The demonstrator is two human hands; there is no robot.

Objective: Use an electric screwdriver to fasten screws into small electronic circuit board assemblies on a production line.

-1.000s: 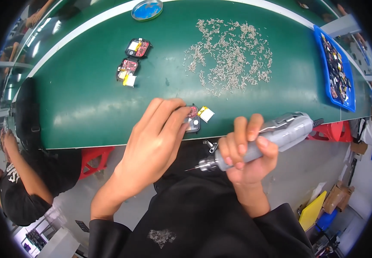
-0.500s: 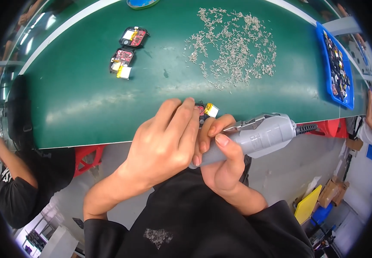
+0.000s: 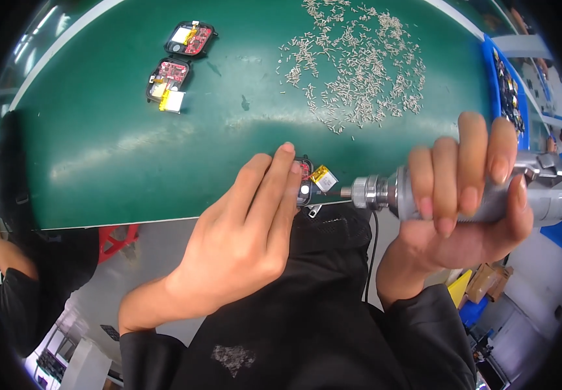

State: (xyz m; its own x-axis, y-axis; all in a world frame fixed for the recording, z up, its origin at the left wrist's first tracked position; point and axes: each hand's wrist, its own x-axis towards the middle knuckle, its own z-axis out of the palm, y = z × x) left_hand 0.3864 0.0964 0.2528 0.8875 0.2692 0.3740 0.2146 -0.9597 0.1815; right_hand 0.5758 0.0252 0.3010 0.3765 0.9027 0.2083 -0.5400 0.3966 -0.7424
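Observation:
At the table's near edge, my left hand (image 3: pixel 239 227) lies over a small black device case (image 3: pixel 304 193), its fingers pressed together on the case and hiding most of it. A strip of red circuit board shows beside the fingertips. A silver battery pouch with yellow tape (image 3: pixel 324 178) sticks out on the right of the case. My right hand (image 3: pixel 466 179) is wrapped round a grey electric screwdriver (image 3: pixel 385 192), held sideways. Its thin bit points left toward the case; whether it touches cannot be told.
Two open black cases with red boards, one farther (image 3: pixel 190 39) and one nearer (image 3: pixel 168 77), lie at the table's left. Many small screws (image 3: pixel 372 71) are scattered at the far middle-right. A blue bin (image 3: pixel 491 75) of parts stands right. Another person's arm (image 3: pixel 8 257) shows left, near a red stool (image 3: pixel 117 243).
My right hand has swung out to the right with the screwdriver, whose tip now shows facing left. My left hand stays on the case. The whole view has shifted a little.

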